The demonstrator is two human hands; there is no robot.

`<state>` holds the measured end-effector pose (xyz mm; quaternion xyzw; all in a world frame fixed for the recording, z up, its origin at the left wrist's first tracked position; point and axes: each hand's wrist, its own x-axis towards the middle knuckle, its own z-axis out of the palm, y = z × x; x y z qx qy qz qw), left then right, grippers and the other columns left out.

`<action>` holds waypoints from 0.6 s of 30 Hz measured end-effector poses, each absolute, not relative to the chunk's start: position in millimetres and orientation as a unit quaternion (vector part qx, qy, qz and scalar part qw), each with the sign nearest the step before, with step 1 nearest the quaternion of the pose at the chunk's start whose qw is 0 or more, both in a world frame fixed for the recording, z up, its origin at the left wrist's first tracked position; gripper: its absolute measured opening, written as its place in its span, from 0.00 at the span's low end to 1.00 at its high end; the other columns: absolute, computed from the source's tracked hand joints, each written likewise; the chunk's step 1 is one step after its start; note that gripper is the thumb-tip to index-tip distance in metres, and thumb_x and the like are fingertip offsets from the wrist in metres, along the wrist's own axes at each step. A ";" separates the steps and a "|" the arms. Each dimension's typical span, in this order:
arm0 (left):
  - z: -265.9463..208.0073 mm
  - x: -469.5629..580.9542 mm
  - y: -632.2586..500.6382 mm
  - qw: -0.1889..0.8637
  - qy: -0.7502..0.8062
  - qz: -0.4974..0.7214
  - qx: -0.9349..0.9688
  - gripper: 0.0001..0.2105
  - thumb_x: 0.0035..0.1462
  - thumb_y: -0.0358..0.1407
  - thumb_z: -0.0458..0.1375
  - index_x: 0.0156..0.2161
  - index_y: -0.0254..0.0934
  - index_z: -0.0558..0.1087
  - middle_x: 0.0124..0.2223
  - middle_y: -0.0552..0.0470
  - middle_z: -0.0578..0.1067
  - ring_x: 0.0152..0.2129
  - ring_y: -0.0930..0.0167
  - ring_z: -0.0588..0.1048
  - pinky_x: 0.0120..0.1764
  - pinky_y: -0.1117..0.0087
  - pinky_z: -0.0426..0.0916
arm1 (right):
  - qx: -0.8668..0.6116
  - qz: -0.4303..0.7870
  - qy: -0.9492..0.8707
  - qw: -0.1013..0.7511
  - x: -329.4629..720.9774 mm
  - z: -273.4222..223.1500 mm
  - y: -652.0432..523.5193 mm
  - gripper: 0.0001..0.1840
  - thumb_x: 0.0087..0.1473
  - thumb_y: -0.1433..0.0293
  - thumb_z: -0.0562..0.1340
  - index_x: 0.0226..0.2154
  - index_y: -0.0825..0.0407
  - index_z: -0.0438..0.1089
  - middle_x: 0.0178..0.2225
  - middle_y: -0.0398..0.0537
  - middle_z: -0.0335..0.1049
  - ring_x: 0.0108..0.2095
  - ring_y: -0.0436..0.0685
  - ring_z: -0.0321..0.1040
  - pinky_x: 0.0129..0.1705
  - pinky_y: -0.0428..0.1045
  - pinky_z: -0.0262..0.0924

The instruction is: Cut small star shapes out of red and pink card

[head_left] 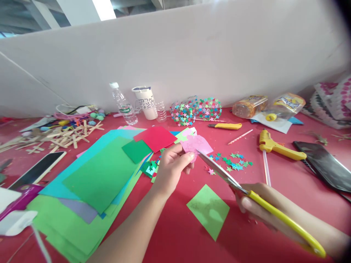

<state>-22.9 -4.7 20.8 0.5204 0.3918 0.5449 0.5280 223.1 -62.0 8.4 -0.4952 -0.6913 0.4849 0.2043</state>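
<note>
My left hand pinches a small pink paper piece that carries faint drawn lines. My right hand is wrapped round the yellow handles of a pair of scissors. The blade tips reach the lower edge of the pink paper, close to my left thumb; whether they have cut in there I cannot tell. Below, a light green paper square lies on the red table with a shadow over it. Small star cut-outs in green, blue and pink are scattered just behind the scissors.
Coloured sheets are stacked to the left, beside wooden sticks and a phone. Along the wall stand a water bottle, a cup and star-covered round shapes. A yellow cutter knife and glue gun lie right.
</note>
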 end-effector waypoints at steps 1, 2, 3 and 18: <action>20.7 -23.8 -4.0 0.527 0.391 0.542 0.526 0.06 0.53 0.34 0.60 0.26 0.38 0.74 0.21 0.57 0.69 0.18 0.76 0.65 0.20 0.75 0.59 | -0.491 0.497 -0.687 0.201 222.0 7.7 -62.3 0.35 0.54 0.35 0.55 0.22 0.49 0.65 0.20 0.40 0.59 0.21 0.51 0.54 0.22 0.45 0.57; 20.6 -24.4 -3.5 0.525 0.390 0.541 0.529 0.06 0.53 0.34 0.60 0.26 0.38 0.74 0.21 0.57 0.69 0.18 0.76 0.65 0.20 0.75 0.59 | -0.489 0.508 -0.680 0.202 220.7 6.8 -63.0 0.36 0.54 0.34 0.55 0.22 0.49 0.65 0.20 0.39 0.58 0.21 0.51 0.54 0.21 0.45 0.57; 20.4 -24.6 -3.1 0.523 0.390 0.541 0.531 0.06 0.53 0.34 0.60 0.26 0.38 0.74 0.21 0.57 0.69 0.18 0.76 0.65 0.21 0.75 0.59 | -0.489 0.516 -0.672 0.207 219.3 5.5 -63.9 0.36 0.53 0.33 0.54 0.22 0.49 0.65 0.19 0.39 0.57 0.20 0.51 0.54 0.20 0.45 0.56; 19.1 -19.4 -4.9 0.535 0.388 0.561 0.499 0.07 0.52 0.35 0.61 0.25 0.37 0.73 0.21 0.56 0.72 0.16 0.77 0.67 0.21 0.75 0.61 | -0.508 0.506 -0.651 0.248 214.1 -1.7 -68.0 0.36 0.49 0.32 0.57 0.21 0.48 0.61 0.20 0.38 0.56 0.20 0.50 0.50 0.21 0.46 0.55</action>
